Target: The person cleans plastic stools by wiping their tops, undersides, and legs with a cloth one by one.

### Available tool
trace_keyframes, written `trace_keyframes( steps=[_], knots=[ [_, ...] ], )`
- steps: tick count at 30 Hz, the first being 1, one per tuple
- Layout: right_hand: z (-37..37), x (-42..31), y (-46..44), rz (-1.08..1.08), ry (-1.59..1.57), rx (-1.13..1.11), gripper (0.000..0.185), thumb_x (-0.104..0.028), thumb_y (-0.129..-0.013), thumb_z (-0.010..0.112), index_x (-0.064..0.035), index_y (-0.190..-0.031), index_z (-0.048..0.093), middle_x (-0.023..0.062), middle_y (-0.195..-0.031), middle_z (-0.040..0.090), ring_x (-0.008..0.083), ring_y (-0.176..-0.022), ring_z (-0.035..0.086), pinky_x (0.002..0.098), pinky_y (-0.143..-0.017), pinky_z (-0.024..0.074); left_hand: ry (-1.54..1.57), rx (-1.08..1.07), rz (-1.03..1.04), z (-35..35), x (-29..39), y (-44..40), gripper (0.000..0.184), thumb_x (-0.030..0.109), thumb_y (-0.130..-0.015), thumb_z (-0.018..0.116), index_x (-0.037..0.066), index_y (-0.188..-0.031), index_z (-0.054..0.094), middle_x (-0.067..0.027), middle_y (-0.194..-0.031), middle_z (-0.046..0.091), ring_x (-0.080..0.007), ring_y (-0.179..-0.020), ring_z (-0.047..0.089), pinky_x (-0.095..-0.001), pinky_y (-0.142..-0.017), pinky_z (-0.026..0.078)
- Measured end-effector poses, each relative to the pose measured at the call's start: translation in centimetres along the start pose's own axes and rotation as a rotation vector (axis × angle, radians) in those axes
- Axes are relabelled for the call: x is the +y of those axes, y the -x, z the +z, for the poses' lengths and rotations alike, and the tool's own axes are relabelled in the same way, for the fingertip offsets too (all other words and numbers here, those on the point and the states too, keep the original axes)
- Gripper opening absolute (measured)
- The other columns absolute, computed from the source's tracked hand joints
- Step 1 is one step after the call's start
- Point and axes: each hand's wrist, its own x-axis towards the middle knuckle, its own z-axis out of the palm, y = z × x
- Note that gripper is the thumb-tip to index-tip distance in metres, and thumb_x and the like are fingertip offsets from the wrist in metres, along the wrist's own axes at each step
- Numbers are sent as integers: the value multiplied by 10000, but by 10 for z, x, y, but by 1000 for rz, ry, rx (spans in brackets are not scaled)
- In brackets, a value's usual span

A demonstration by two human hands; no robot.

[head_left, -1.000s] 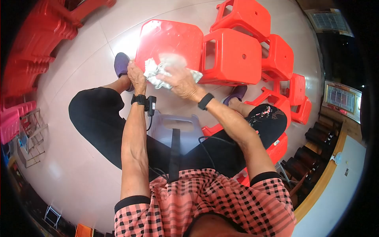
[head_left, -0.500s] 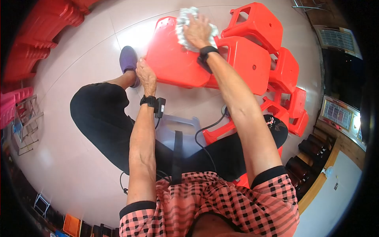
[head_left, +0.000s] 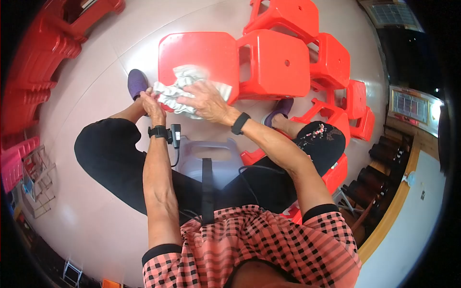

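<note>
A red plastic stool (head_left: 199,50) lies in front of me with its broad seat face turned up. At its near left corner, my left hand (head_left: 153,106) grips the edge with the fingers curled round it. My right hand (head_left: 207,102) presses a crumpled white cloth (head_left: 180,91) against the near part of the seat, and its fingers are bent into the fabric. The cloth's left end reaches close to my left hand. Part of the stool's near edge is hidden under the cloth and my right hand.
Several more red stools (head_left: 276,67) stand to the right, one touching the stool I hold. Stacked red plastic stools or chairs (head_left: 43,53) fill the far left. A translucent grey stool (head_left: 211,165) is between my legs. Dark bottles (head_left: 379,149) line a shelf at right.
My right hand has drawn the cloth from the seat's far right corner to its near left part. The stool has turned to lie straighter, and my left hand still holds its corner.
</note>
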Motion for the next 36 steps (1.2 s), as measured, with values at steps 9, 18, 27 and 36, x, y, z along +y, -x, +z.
trace_keyframes(
  steps=[9,18,27,36],
  knots=[
    [-56,79,42,508,228,222,489,-99,-702,694,-143,-1176,580,155,-1151,521,357,-1000,516,456,-880,433,-899,-146,574,47,36,49,584,473,-978,350,-69,-1049,553,-258,-991,600,-377,-945,556,-439,-852,416],
    [-13,102,46,818,-144,594,442,-168,-878,566,26,-1246,414,275,-1224,511,417,-1165,487,458,-960,407,-981,-130,506,47,43,48,611,503,-964,381,-68,-1051,580,-286,-991,612,-374,-927,580,-443,-846,429],
    [32,50,102,1193,-490,728,423,-234,-926,491,12,-1263,421,253,-1150,574,407,-1092,554,459,-928,421,-976,-133,487,46,42,47,638,525,-959,385,-65,-1081,595,-288,-998,621,-382,-926,580,-446,-846,431],
    [-13,54,89,1236,-413,332,678,-415,-888,546,-25,-1398,327,267,-1232,562,410,-1139,556,440,-961,440,-891,-152,371,40,36,32,727,605,-884,486,-97,-1034,602,-292,-973,622,-363,-929,585,-424,-837,433]
  ],
)
